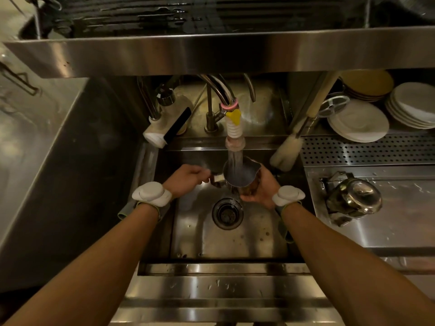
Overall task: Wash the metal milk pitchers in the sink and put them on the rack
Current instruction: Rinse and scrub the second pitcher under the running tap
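The left hand's fingers (204,174) are closed on the handle of a shiny steel milk pitcher (240,177), while the right hand (259,188) cups its rounded wall, both gripping it over the sink (254,234). Water from the ribbed white faucet nozzle (233,128) streams into its open mouth. A second polished pitcher (354,200) lies on the wet counter (400,222) at right.
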The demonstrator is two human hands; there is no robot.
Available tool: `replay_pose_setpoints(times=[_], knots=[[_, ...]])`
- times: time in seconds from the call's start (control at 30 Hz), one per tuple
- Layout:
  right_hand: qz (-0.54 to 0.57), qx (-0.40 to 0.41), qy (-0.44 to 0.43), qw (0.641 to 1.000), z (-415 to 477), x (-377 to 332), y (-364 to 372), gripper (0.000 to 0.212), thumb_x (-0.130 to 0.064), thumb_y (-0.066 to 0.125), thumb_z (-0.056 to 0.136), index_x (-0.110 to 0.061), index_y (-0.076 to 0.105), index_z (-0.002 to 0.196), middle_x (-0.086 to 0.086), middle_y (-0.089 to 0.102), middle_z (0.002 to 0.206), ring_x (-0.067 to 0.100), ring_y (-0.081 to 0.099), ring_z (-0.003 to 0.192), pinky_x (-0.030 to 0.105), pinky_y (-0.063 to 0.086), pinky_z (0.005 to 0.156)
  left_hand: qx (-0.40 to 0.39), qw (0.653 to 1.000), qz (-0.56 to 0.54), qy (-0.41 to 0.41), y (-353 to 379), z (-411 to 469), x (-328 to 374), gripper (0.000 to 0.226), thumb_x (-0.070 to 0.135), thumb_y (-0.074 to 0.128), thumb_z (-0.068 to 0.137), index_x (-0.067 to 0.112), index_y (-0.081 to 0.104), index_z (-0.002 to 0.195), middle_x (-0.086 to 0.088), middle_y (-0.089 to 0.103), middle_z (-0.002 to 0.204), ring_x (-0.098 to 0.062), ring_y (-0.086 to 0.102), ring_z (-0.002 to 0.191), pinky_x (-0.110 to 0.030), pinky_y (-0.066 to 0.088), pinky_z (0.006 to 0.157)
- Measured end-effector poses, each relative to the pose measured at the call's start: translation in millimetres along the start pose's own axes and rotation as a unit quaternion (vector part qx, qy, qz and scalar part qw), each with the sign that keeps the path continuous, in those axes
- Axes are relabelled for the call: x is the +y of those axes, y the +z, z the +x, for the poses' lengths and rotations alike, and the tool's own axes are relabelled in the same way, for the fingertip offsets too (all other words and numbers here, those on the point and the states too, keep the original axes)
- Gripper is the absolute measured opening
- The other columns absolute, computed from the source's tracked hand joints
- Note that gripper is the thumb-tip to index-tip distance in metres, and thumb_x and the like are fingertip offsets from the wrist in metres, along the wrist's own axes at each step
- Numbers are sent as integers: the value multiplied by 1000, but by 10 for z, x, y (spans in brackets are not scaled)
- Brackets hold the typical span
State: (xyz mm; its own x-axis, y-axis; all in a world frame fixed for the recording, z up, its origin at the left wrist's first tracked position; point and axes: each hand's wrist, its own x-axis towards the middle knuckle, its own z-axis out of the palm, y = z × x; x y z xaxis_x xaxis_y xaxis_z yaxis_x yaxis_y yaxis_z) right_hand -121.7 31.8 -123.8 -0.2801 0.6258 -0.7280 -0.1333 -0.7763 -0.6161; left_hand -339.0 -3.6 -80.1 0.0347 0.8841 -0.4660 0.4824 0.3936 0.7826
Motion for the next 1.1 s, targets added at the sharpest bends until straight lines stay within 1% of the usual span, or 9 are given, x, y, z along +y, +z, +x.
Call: replay_pose_setpoints(times=[0.07,0.13,0.2,0.27,0.4,0.47,0.6,0.77,1.1], knots=[[-37,-13,-37,999,-9,21,38,83,-44,71,72,-17,37,142,11,43,143,38,45,125,56,44,99,-28,1000,-11,9,28,-32,70,22,23,54,94,10,70,98,0,66,87,-11,58,85,-26,42,86],[-1,-9,-8,1000,-32,22,84,66,-52,61,81,-18,44,135,11,47,137,37,46,123,53,45,97,-53,998,15,20,27,-51,119,18,21,56,93,12,71,92,7,65,77,0,58,73,-19,43,80],[22,-25,-2,999,-4,46,57,41,-29,50,94,-23,43,134,8,45,137,35,44,123,53,46,94,-59,997,41,36,27,-57,146,20,18,55,93,6,71,96,7,65,78,9,60,65,-5,43,69],[9,-21,-17,1000,-9,75,69,43,-22,48,95,-25,40,137,8,42,141,37,43,126,56,46,94,-48,997,52,43,41,-61,165,21,15,54,93,2,69,100,1,65,81,16,59,60,0,43,62],[40,-9,54,998,-40,89,84,58,-55,39,94,-22,40,141,15,46,142,43,45,126,57,45,89,-26,997,64,45,82,-106,182,20,15,55,93,2,69,97,-4,66,83,-3,60,72,-19,44,77],[10,21,52,998,-76,54,21,63,-59,33,94,-23,34,146,15,43,145,43,42,130,59,42,91,-14,991,123,40,92,-125,137,19,19,57,92,7,69,100,-4,66,90,-11,61,84,-25,43,82],[-29,76,28,996,-144,52,-145,61,-57,31,96,-21,34,146,13,40,147,41,40,130,56,44,89,48,961,271,17,82,-167,47,22,32,55,91,20,69,103,-6,70,105,-25,61,107,-40,36,104],[-56,72,23,996,-198,57,-121,60,-57,29,96,-20,39,142,14,45,141,38,43,126,55,42,94,66,901,421,77,63,-243,73,23,33,50,92,25,69,103,-3,67,111,-22,55,109,-35,27,93],[-75,53,14,996,-263,-3,-106,63,-59,26,96,-19,39,143,12,47,140,35,45,123,52,42,95,103,815,553,139,20,-321,163,28,35,47,92,23,68,106,-3,62,116,-21,50,110,-34,29,94]])
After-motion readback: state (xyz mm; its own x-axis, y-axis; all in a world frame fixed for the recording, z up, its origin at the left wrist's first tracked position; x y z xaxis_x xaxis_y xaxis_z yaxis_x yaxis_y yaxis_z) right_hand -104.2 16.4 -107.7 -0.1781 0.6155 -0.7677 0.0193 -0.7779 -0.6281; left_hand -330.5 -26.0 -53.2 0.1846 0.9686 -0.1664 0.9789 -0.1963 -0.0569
